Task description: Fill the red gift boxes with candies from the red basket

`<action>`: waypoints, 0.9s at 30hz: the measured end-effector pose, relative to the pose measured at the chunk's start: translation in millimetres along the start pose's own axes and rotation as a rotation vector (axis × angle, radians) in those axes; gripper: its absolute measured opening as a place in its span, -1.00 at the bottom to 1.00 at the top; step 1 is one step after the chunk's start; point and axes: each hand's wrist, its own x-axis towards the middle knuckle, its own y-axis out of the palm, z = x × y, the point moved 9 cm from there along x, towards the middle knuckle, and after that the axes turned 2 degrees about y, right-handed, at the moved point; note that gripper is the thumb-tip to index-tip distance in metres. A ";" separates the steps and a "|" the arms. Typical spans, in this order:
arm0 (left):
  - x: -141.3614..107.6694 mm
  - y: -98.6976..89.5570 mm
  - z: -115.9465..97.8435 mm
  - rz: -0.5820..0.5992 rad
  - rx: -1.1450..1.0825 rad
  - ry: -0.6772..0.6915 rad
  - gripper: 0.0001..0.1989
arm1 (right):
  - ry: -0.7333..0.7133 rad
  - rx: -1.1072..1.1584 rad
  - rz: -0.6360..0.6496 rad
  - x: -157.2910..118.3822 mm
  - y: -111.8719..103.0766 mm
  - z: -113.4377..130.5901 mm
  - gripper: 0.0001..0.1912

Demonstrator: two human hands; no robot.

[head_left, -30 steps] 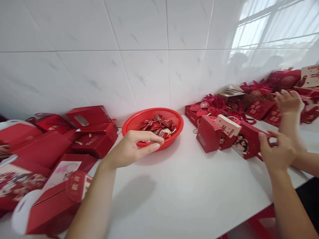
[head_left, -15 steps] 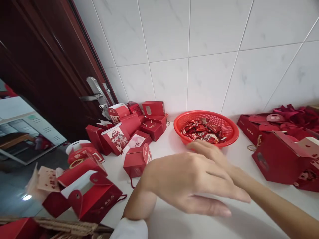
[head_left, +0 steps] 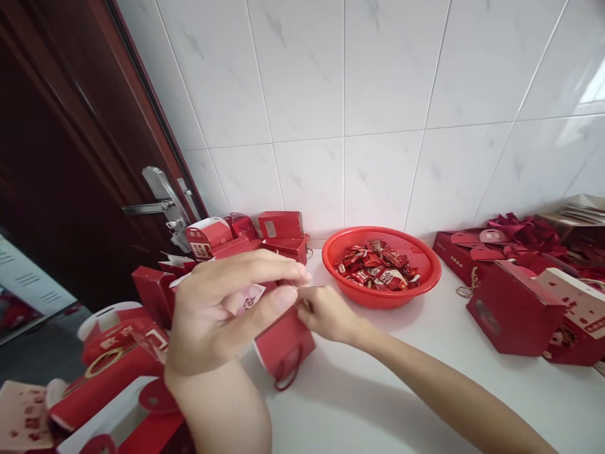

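My right hand [head_left: 328, 312] has its fingers closed on the upper edge of a small red box [head_left: 286, 340], which has a dark red cord handle hanging at its near side. My left hand [head_left: 236, 302] is raised just left of and above that box, thumb and fingers apart, with nothing seen between them. It partly hides the box's far left part. Behind my right hand, a red perforated basket [head_left: 428, 277] holds several small wrapped packets [head_left: 378, 265] in red and white.
Red gift boxes [head_left: 281, 227] cluster against the wall at the back left. Open boxes [head_left: 161, 429] lie at the near left. More red boxes [head_left: 513, 309] stand at the right on the white table [head_left: 378, 397]. A dark door [head_left: 70, 126] is at the left.
My hands, crossed over the table before, are now apart. My right hand has moved left and taken hold of the small red box. My left hand has moved left. The view has shifted.
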 end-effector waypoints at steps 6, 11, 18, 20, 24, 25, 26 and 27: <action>10.0 72.4 47.2 0.383 0.049 -0.204 -0.80 | 0.035 0.025 -0.044 -63.2 -73.1 -36.6 -0.76; -8.2 151.9 75.9 0.783 0.195 -0.364 -0.83 | 0.145 -0.076 -0.085 -91.9 -108.6 -60.2 -0.75; -33.3 207.7 80.8 1.084 0.338 -0.482 -0.82 | 0.212 -0.103 -0.013 -102.9 -120.7 -75.0 -0.75; -36.6 213.6 81.9 1.104 0.331 -0.484 -0.82 | 0.201 -0.127 0.061 -104.6 -115.2 -73.8 -0.74; -38.9 214.8 87.3 1.085 0.270 -0.462 -0.90 | 0.163 -0.144 0.119 -108.3 -109.7 -69.1 -0.68; -38.7 213.4 88.7 1.075 0.242 -0.462 -0.91 | 0.165 -0.155 0.115 -109.2 -109.9 -69.0 -0.68; -38.7 211.5 90.6 1.067 0.217 -0.471 -0.91 | 0.172 -0.175 0.107 -109.9 -110.3 -69.5 -0.69; -38.7 209.5 92.4 1.065 0.193 -0.482 -0.88 | 0.184 -0.202 0.098 -110.6 -110.9 -70.3 -0.71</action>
